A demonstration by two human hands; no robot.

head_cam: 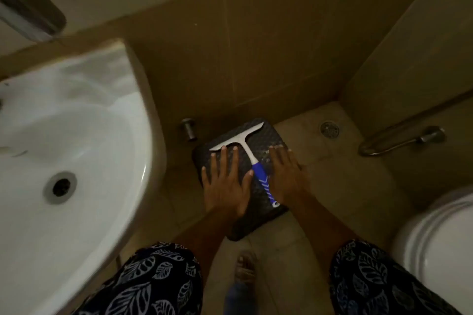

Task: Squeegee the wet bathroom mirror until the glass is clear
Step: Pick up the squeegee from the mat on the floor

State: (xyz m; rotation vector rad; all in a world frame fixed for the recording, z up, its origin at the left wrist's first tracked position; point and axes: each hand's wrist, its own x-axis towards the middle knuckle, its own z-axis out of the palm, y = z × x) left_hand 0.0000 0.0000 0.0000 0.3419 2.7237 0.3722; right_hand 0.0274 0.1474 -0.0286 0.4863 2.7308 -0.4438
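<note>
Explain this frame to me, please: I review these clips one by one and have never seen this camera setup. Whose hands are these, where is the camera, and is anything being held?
There is no machine here. A person wears one wide-angle camera on the head, looking forward and down, so you see their own arms reaching out from patterned sleeves.

The left hand and right hand are both spread flat, fingers open, over a dark textured mat on the bathroom floor. Between them lies a squeegee: a pale blade with a blue-and-white handle. Neither hand grips it yet; the left thumb sits close to the handle.

To the left is a white sink. At the right edge is what looks like a toilet. A floor drain sits by the wall. No mirror glass is clearly visible in this frame.
</note>
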